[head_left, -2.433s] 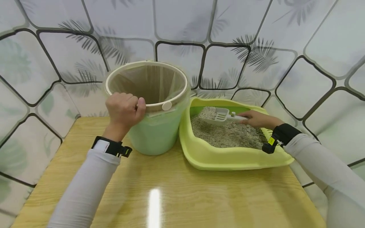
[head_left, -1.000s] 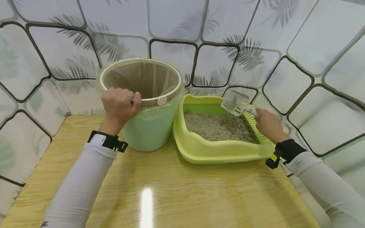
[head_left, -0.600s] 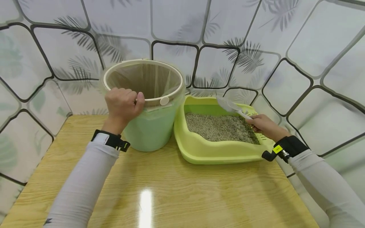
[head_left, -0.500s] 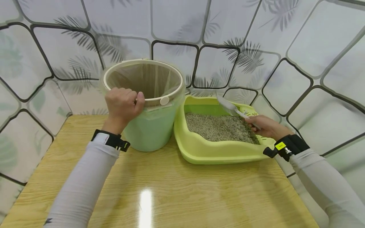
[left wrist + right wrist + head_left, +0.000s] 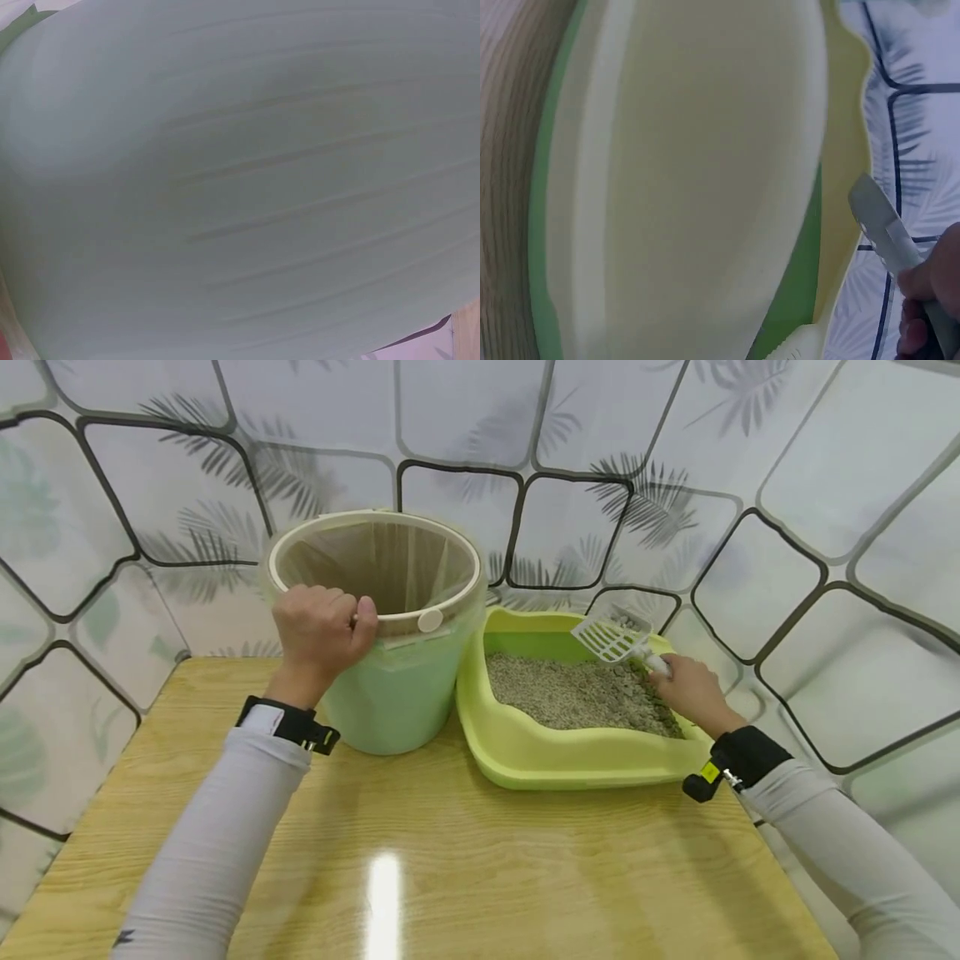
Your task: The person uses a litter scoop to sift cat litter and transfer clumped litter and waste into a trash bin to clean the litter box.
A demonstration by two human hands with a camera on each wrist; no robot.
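Note:
My left hand (image 5: 321, 631) grips the near rim of a mint-green trash bin (image 5: 393, 710), which has a clear liner bag (image 5: 375, 560) folded over its edge. The bin's ribbed wall fills the left wrist view. My right hand (image 5: 696, 692) holds a white litter scoop (image 5: 609, 639) by its handle, above the yellow-green litter box (image 5: 585, 762). A few grey clumps (image 5: 624, 620) lie on the slotted blade, which is tilted. Grey-brown litter (image 5: 570, 693) covers the box floor below. In the right wrist view, the scoop (image 5: 885, 221) appears nearly edge-on, beyond the box's outer wall.
Bin and box stand side by side at the back of a wooden table (image 5: 450, 860). A patterned curtain or sheet (image 5: 465, 427) hangs close behind and at both sides. The box's wall dips at the front.
The scoop, low in the box with heaped litter 2.4 seconds ago, has risen and shifted right; only a few clumps stay on it. Its blade has tilted back and forth. My left hand keeps its grip.

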